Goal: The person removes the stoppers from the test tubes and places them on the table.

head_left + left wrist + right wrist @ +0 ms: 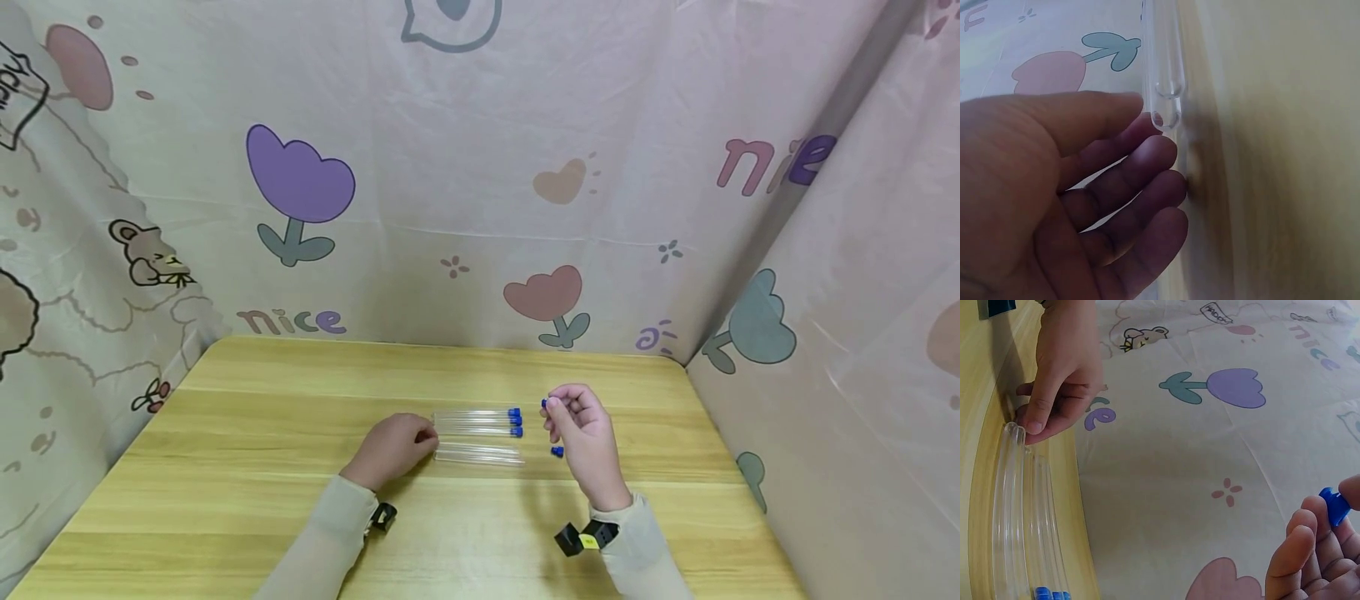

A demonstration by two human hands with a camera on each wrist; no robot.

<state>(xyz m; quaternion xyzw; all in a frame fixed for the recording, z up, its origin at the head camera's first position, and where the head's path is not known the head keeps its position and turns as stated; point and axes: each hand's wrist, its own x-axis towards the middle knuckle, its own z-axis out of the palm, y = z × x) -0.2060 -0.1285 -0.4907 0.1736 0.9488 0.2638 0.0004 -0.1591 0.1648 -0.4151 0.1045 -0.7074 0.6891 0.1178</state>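
Observation:
In the head view my right hand [588,429] is raised off the table, pinching a small blue cap [1335,506] between thumb and index finger. My left hand [396,450] is by the rounded ends of the clear test tubes. In the left wrist view its fingers are loosely bent, the thumb and index finger beside a tube end [1166,115]; whether they touch it I cannot tell. Uncapped test tubes [480,454] lie side by side, open ends to the right. Beyond them lie three tubes with blue caps [515,421] on their right ends.
On the wooden table [262,433], a loose blue cap [557,452] lies right of the uncapped tubes, below my right hand. A printed curtain [450,208] hangs along the back and both sides. Each wrist wears a small black camera [382,517].

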